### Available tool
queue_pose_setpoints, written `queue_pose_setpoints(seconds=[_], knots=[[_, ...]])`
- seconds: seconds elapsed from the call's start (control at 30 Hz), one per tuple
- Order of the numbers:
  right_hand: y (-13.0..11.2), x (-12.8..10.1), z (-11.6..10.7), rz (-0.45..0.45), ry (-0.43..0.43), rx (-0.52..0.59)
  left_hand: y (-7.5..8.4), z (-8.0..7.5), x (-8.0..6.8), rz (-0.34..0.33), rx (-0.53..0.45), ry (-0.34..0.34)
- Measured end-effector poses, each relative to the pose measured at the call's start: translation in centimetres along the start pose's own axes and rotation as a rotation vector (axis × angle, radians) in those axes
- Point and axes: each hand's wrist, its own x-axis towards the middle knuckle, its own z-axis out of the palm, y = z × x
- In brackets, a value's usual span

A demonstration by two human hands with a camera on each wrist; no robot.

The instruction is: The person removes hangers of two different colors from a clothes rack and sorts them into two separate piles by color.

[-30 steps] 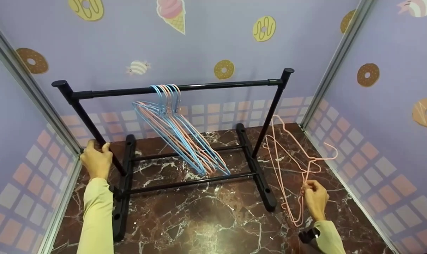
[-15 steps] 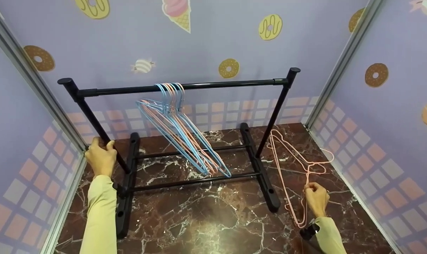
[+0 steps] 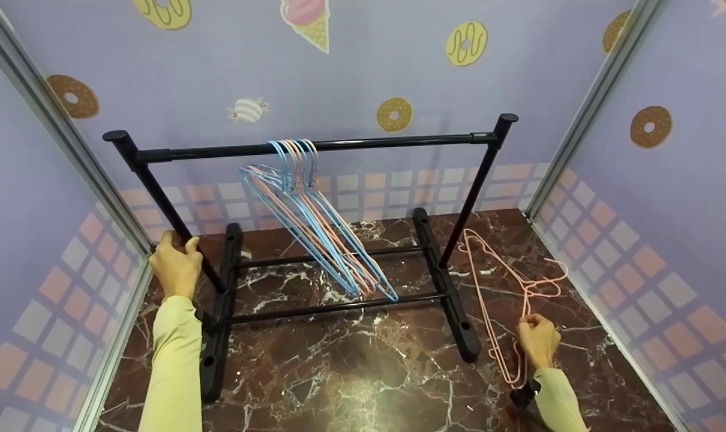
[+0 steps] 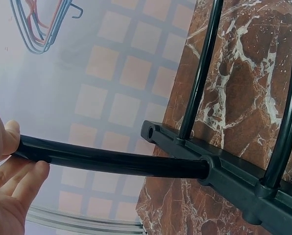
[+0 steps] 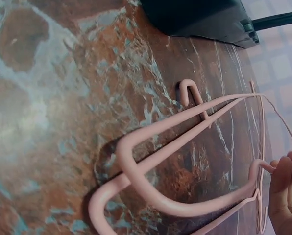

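Observation:
My left hand (image 3: pixel 177 270) grips the left post (image 3: pixel 162 198) of a black garment rack, low down. In the left wrist view, fingers and thumb curl round the post (image 4: pixel 111 160). My right hand (image 3: pixel 539 343) pinches a pink clothes hanger (image 3: pixel 508 264) by its wire, right of the rack. Another pink hanger overlaps it, and their wires are hard to tell apart. In the right wrist view, pink wire (image 5: pixel 170 123) lies low over the marbled surface. Several blue and pink hangers (image 3: pixel 321 231) hang from the rack's top bar (image 3: pixel 393 144), left of its middle.
The rack's right foot (image 3: pixel 456 309) stands between the hanging hangers and my right hand. Two lower bars join the feet. Patterned wall panels (image 3: pixel 351 78) enclose the back and both sides. Brown marbled surface (image 3: pixel 339 366) stretches in front of the rack.
My right hand has lowered the pink hangers toward the surface, and their upper ends have sunk. The left hand keeps its grip on the post. The head view has shifted slightly.

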Motion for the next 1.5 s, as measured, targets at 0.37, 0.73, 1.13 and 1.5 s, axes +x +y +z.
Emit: queue_pose_setpoints(seconds=[0.37, 0.73, 1.13, 1.5], knots=[[0.0, 0.6, 0.6, -0.19, 0.034, -0.062, 0.1, 0.0, -0.2, -0.011, -0.021, 0.007], [0.2, 0.1, 0.7, -0.298, 0.018, -0.12, 0.2, 0.1, -0.2, -0.019, -0.027, 0.014], [-8.7, -0.9, 2.2, -0.549, 0.041, 0.051, -0.1, -0.1, -0.1, 0.021, -0.027, 0.061], [-20.5, -3.1, 4.2, -0.738, -0.079, 0.242, -0.2, 0.2, -0.3, 0.007, -0.052, 0.046]])
